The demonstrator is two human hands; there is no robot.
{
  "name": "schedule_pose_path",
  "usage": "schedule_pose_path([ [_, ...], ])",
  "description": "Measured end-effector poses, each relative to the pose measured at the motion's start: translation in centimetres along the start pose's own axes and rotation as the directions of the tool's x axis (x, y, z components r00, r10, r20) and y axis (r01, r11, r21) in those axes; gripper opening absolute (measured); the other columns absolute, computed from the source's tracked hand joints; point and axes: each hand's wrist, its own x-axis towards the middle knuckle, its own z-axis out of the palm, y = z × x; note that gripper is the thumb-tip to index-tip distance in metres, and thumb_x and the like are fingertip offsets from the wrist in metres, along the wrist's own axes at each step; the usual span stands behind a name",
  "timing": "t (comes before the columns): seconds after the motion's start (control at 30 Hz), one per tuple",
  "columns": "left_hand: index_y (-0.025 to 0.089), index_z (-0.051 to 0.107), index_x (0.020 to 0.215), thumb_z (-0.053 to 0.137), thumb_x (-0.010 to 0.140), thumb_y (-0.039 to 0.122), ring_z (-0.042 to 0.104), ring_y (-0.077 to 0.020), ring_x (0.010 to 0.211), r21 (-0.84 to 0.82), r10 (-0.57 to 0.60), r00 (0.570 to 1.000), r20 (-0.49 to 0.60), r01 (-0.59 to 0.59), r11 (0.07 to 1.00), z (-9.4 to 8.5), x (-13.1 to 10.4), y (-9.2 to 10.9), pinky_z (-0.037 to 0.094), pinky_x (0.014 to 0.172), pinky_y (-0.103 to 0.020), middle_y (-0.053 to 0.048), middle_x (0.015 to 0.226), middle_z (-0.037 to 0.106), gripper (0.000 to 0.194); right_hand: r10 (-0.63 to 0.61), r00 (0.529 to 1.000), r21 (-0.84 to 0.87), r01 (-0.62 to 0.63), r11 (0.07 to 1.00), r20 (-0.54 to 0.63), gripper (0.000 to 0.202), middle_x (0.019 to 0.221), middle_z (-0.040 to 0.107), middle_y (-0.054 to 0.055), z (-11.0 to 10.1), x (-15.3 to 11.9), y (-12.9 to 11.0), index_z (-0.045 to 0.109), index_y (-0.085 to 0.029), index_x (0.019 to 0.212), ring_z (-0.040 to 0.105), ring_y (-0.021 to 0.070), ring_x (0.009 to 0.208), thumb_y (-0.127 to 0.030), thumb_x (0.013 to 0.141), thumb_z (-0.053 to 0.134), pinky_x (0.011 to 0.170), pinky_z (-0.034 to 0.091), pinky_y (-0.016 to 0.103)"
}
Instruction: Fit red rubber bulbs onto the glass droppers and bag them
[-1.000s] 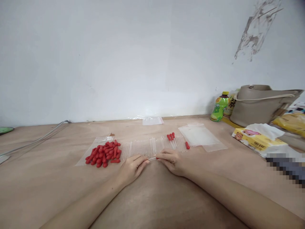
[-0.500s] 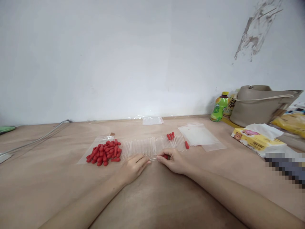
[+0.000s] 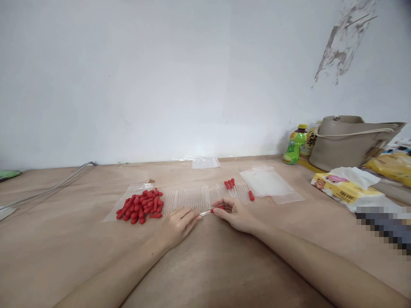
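Observation:
My left hand (image 3: 182,224) is closed on one end of a thin glass dropper tube (image 3: 204,212), which lies low over the table. At the tube's other end, my right hand (image 3: 236,215) pinches a red rubber bulb (image 3: 218,208). The bulb's narrow neck meets the tube; how far it sits on the glass I cannot tell. Behind both hands lies a row of clear glass tubes (image 3: 186,199). Several tubes at its right carry red bulbs (image 3: 229,184), and a single capped one (image 3: 251,196) lies at the row's right end.
To the left, a heap of red bulbs (image 3: 139,207) rests on a clear plastic bag (image 3: 112,211). Clear zip bags (image 3: 269,182) lie right of the tubes. Farther right stand a tissue pack (image 3: 346,188), a green bottle (image 3: 295,145) and a grey bag (image 3: 346,147). A cable (image 3: 64,179) runs at far left.
My right fingers have opened up somewhat around the red bulb, so more of it shows, in line with the tube. My left hand has barely moved.

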Motion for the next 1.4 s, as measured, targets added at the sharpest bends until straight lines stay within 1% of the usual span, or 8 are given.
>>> schedule_pose_path([
  [0.17, 0.017, 0.052, 0.109, 0.056, 0.078, 0.033, 0.056, -0.0210, 0.085, -0.019, -0.007, 1.000, -0.008, 0.007, 1.000, -0.7, 0.7, 0.1, 0.044, 0.074, -0.034, -0.008, 0.093, 0.062, 0.035, -0.062, 0.992, 0.102, 0.074, 0.992, -0.113, 0.030, 0.077, 0.058, 0.001, -1.5, 1.0, -0.9, 0.056, -0.016, 0.091, 0.055, 0.0110, 0.071, -0.039, 0.071, 0.057, 0.069, 0.044, 0.026],
  [0.33, 0.017, 0.049, 0.113, 0.051, 0.081, 0.028, 0.051, -0.0241, 0.096, 0.031, -0.101, 0.995, -0.023, 0.102, 0.994, -1.1, 1.1, 0.5, 0.041, 0.080, -0.038, -0.011, 0.105, 0.057, 0.035, -0.155, 0.954, -0.075, 0.140, 0.987, -0.256, 0.046, 0.070, 0.054, -0.002, -6.7, 3.9, -2.5, 0.040, -0.018, 0.121, 0.053, 0.0104, 0.066, -0.038, 0.079, 0.045, 0.066, 0.044, 0.026],
  [0.4, 0.017, 0.050, 0.111, 0.049, 0.081, 0.026, 0.051, -0.0236, 0.095, 0.023, -0.109, 0.994, -0.022, 0.110, 0.994, -1.0, 1.1, 0.5, 0.042, 0.079, -0.038, -0.011, 0.104, 0.057, 0.031, -0.129, 0.928, -0.264, 0.034, 0.964, -0.350, 0.046, 0.072, 0.056, -0.001, -8.6, 5.4, -2.5, 0.038, -0.015, 0.119, 0.054, 0.0112, 0.069, -0.036, 0.079, 0.045, 0.064, 0.043, 0.024],
  [0.5, 0.018, 0.052, 0.107, 0.048, 0.081, 0.024, 0.052, -0.0232, 0.093, 0.017, -0.123, 0.992, -0.009, 0.124, 0.992, -0.8, 1.0, 0.4, 0.042, 0.078, -0.037, -0.010, 0.102, 0.057, 0.027, -0.018, 0.905, -0.559, -0.246, 0.792, -0.425, 0.027, 0.073, 0.059, 0.001, -10.1, 7.3, -1.2, 0.051, -0.016, 0.100, 0.055, 0.0115, 0.067, -0.029, 0.077, 0.044, 0.061, 0.040, 0.022],
  [0.77, 0.018, 0.055, 0.101, 0.048, 0.081, 0.023, 0.051, -0.0225, 0.091, -0.001, -0.152, 0.987, 0.054, 0.152, 0.988, -0.6, 0.8, 0.1, 0.043, 0.076, -0.037, -0.009, 0.100, 0.056, 0.022, 0.106, 0.905, -0.706, -0.391, 0.591, -0.413, 0.020, 0.089, 0.063, 0.005, -8.8, 8.0, 2.1, 0.061, -0.021, 0.086, 0.056, 0.0187, 0.081, -0.031, 0.071, 0.053, 0.068, 0.039, 0.028],
  [0.97, 0.018, 0.055, 0.101, 0.049, 0.081, 0.023, 0.051, -0.0228, 0.091, -0.006, -0.158, 0.986, 0.057, 0.158, 0.987, -0.6, 0.8, 0.1, 0.042, 0.077, -0.038, -0.009, 0.100, 0.056, 0.021, 0.116, 0.901, -0.774, -0.419, 0.474, -0.417, 0.034, 0.094, 0.063, 0.007, -9.5, 6.7, 0.5, 0.058, -0.021, 0.100, 0.056, 0.0208, 0.089, -0.041, 0.076, 0.045, 0.073, 0.038, 0.031],
  [1.13, 0.019, 0.058, 0.093, 0.050, 0.079, 0.023, 0.050, -0.0232, 0.091, 0.025, -0.219, 0.975, 0.044, 0.218, 0.976, -0.7, 0.8, 0.2, 0.041, 0.076, -0.037, -0.007, 0.098, 0.056, 0.016, 0.202, 0.883, -0.817, -0.469, 0.335, -0.424, 0.024, 0.083, 0.064, 0.011, -11.0, 4.3, -1.3, 0.064, -0.018, 0.073, 0.058, 0.0242, 0.082, -0.038, 0.072, 0.051, 0.066, 0.039, 0.032],
  [1.4, 0.018, 0.060, 0.074, 0.049, 0.077, 0.033, 0.045, -0.0245, 0.093, 0.216, -0.484, 0.872, 0.069, 0.461, 0.861, 0.9, 4.7, 0.8, 0.034, 0.077, -0.037, -0.008, 0.094, 0.054, 0.019, 0.396, 0.817, -0.823, -0.525, 0.215, -0.418, 0.029, 0.086, 0.063, 0.015, -10.7, 2.5, -1.9, 0.065, -0.013, 0.080, 0.059, 0.0251, 0.078, -0.036, 0.063, 0.058, 0.058, 0.042, 0.029],
])
